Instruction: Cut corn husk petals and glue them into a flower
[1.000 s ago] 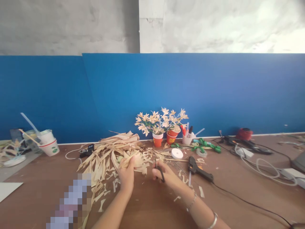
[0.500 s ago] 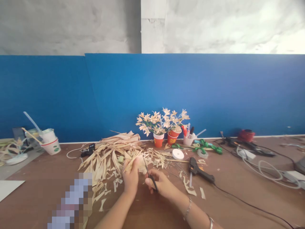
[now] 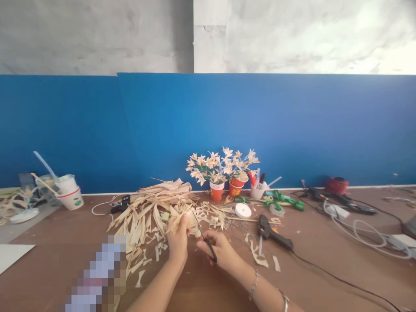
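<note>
My left hand (image 3: 178, 236) pinches a pale piece of dried corn husk (image 3: 176, 216), thumb on top. Black-handled scissors (image 3: 210, 248) are in my right hand (image 3: 218, 249), their blades pointing up and away from me, close against the husk's right side. Whether the blades are parted is hard to make out. Behind my left hand spreads a large heap of dried husks (image 3: 152, 199). Cut husk scraps (image 3: 160, 249) lie around both hands.
Two orange-and-white cups (image 3: 216, 193) hold husk flowers (image 3: 211, 164) by the blue partition. A glue gun (image 3: 271, 232) with its cord lies to the right, near a white tape roll (image 3: 243, 210). Green ribbon (image 3: 282, 200) and white cables (image 3: 364, 236) sit farther right. A white cup (image 3: 71, 199) stands left.
The scissors and the fingers of my right hand have shifted very slightly. My left hand still grips the husk in nearly the same place.
</note>
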Demonstrator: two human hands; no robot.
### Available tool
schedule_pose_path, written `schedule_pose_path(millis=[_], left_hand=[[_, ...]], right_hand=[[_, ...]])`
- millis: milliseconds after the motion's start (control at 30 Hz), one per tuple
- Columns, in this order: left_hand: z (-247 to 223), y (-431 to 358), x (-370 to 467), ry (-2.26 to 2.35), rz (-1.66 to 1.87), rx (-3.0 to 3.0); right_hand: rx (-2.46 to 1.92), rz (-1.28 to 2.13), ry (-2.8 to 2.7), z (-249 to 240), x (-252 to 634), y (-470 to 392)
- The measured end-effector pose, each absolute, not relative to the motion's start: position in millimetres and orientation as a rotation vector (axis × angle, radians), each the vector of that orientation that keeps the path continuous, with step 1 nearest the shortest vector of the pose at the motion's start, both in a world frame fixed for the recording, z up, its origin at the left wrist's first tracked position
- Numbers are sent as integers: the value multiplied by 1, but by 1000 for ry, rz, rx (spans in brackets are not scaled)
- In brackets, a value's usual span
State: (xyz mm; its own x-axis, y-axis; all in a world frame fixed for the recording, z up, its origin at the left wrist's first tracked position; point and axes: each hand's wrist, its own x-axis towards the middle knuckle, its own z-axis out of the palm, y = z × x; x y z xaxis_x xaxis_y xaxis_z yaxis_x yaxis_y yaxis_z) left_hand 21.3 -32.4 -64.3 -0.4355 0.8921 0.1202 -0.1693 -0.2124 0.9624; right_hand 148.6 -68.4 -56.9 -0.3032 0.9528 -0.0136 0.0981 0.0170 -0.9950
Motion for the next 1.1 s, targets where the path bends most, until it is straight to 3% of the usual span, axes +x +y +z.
schedule_pose_path(millis=[767, 1100], left_hand=[[-54, -31, 24, 1077, 1660, 624], [-53, -26, 14, 1000, 1716, 559]], right_hand=[[-1248, 1355, -1508, -54, 150, -67], [-1172, 1653, -1599, -50, 173, -67]])
